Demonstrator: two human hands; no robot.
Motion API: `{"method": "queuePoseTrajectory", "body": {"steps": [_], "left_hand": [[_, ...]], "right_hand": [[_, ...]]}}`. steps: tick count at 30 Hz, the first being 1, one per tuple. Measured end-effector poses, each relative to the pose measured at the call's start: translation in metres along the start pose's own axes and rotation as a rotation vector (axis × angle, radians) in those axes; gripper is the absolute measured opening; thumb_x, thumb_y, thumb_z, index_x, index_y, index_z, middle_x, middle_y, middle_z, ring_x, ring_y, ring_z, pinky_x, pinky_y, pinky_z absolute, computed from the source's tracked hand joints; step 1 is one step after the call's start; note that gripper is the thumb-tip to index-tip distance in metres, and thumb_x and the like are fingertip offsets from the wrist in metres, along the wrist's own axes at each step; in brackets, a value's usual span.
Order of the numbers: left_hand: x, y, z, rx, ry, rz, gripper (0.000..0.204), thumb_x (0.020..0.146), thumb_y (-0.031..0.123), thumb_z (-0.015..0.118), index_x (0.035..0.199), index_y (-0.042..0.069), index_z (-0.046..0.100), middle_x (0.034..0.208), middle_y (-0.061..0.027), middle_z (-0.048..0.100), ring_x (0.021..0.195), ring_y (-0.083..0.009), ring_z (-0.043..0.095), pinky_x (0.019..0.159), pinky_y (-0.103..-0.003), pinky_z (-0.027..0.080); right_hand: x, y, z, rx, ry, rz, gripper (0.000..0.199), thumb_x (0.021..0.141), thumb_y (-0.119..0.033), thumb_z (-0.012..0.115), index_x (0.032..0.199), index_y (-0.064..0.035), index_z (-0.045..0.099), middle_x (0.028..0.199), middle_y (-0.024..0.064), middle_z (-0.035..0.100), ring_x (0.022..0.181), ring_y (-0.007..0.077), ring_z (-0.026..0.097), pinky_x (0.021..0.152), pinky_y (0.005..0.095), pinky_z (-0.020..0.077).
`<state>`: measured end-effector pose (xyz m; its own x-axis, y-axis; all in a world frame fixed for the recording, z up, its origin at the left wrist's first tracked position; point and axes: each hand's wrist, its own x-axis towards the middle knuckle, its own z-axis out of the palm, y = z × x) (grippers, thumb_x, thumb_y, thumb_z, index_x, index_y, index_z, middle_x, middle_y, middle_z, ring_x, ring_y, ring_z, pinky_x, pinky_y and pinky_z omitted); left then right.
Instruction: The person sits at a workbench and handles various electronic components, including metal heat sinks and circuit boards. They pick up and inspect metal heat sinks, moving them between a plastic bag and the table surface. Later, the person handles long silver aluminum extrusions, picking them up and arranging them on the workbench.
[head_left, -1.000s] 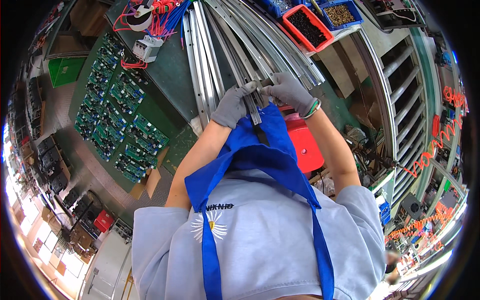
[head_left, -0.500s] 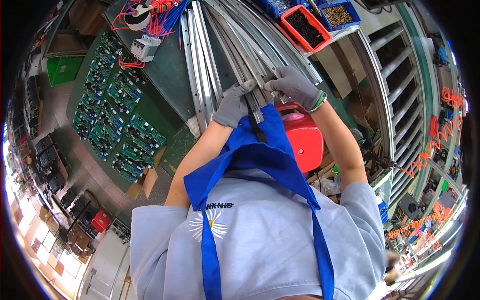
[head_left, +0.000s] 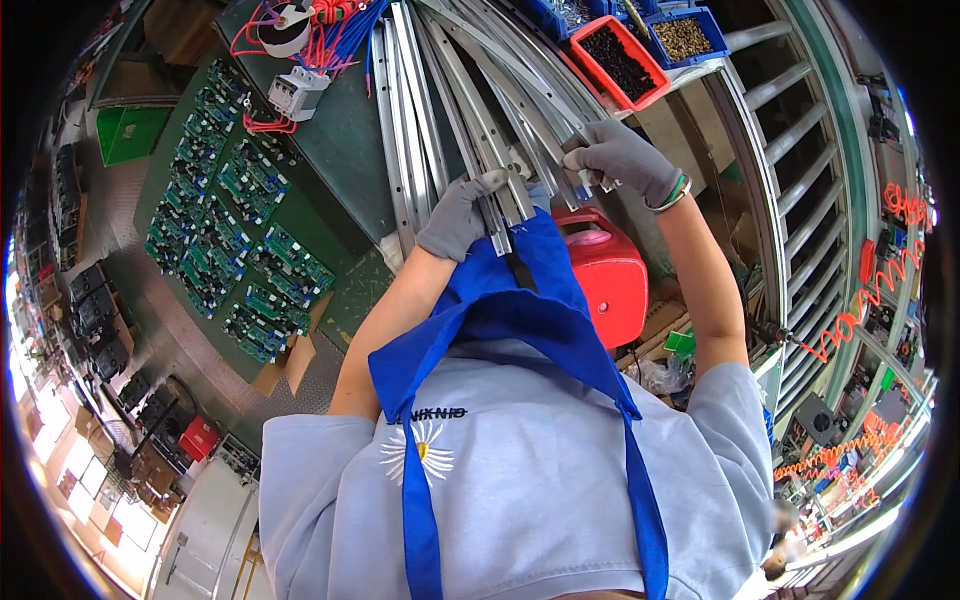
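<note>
Long silvery metal rails with small holes lie fanned across the bench, their near ends reaching toward me. My left hand, in a grey glove, is closed round the ends of a couple of rails in the middle, thumb on top. Those ends stick out past the fingers over my blue apron. On the right, my grey-gloved right hand has its fingers closed at the near end of another rail. The palm hides part of that grip. A gap separates the two hands.
A red bin of black screws and a blue bin of brass-coloured parts stand beyond my right hand. A red container sits below it. Green circuit boards cover a surface at left, near a white breaker and coloured wires.
My right hand has moved right, away from the left one, with a rail end in its fingers. My left hand stays nearly in place on the middle rails, whose ends sit slightly lower.
</note>
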<state>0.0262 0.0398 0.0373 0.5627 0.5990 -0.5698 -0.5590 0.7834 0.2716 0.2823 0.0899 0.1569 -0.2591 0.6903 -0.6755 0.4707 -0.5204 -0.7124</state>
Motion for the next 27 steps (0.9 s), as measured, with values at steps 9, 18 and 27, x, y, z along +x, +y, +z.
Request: {"method": "queuePoseTrajectory", "body": {"steps": [9,18,27], "left_hand": [[-0.038,0.033,-0.002,0.146,0.084,-0.008,0.038,0.092,0.007,0.06,0.124,-0.01,0.051,0.11,-0.0212,0.064,0.102,-0.0306,0.067,0.09,-0.041,0.057],[-0.058,0.047,0.014,0.216,0.114,0.081,0.046,0.087,0.005,0.066,0.128,-0.005,0.048,0.11,-0.0177,0.065,0.099,-0.0254,0.068,0.089,-0.037,0.058],[-0.036,0.026,0.015,0.196,0.093,-0.021,0.034,0.088,0.012,0.069,0.116,-0.004,0.059,0.098,-0.0117,0.069,0.086,-0.0212,0.07,0.077,-0.036,0.06]], "right_hand": [[-0.03,-0.036,-0.032,-0.034,0.188,-0.101,0.023,0.084,-0.024,0.065,0.087,-0.001,0.068,0.062,-0.0032,0.055,0.054,0.0039,0.05,0.049,0.0221,0.0399],[-0.031,0.044,0.001,0.066,0.279,-0.153,0.021,0.086,-0.018,0.063,0.089,0.002,0.062,0.071,-0.0019,0.056,0.062,0.0057,0.05,0.056,0.0248,0.0402],[-0.039,0.064,0.017,0.071,0.444,-0.133,0.026,0.087,-0.018,0.066,0.105,0.001,0.065,0.075,-0.0003,0.062,0.066,0.0092,0.056,0.06,0.0265,0.043]]}}
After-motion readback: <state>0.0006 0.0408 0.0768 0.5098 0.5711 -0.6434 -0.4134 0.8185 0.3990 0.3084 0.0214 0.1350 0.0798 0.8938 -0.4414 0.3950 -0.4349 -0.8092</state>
